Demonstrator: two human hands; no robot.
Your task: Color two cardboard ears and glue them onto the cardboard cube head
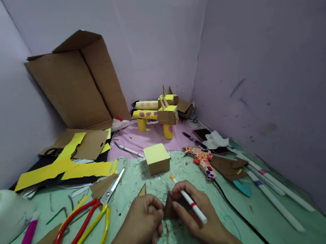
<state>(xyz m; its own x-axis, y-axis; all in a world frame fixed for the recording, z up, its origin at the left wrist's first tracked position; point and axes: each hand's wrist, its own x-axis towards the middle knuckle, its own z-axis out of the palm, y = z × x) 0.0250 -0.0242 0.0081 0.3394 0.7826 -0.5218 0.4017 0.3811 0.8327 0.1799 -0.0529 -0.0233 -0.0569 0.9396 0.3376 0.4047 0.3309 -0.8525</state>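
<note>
My right hand (198, 210) is closed around a white felt-tip pen (192, 204) with a red band and an orange tip. Its thumb and fingertips also touch a small dark cardboard triangle (169, 206). My left hand (146, 219) has its fingers curled in a pinch at the triangle's left edge. Just behind the left hand lies a small yellow triangle (142, 190), partly hidden. Beyond both hands sits a little cardboard box (158, 166) with a pale yellow top. Large scissors (97, 207) with red and yellow handles rest, blades spread, left of my left hand.
Two yellow toy animals (146, 113) stand at the back. A hot glue gun (202, 160) lies on the right, its black cord running forward, near white sticks (277, 199). Yellow paper strips (47, 172), a glue stick (26, 240), a white bowl (6, 218) and a large carton (67, 87) occupy the left.
</note>
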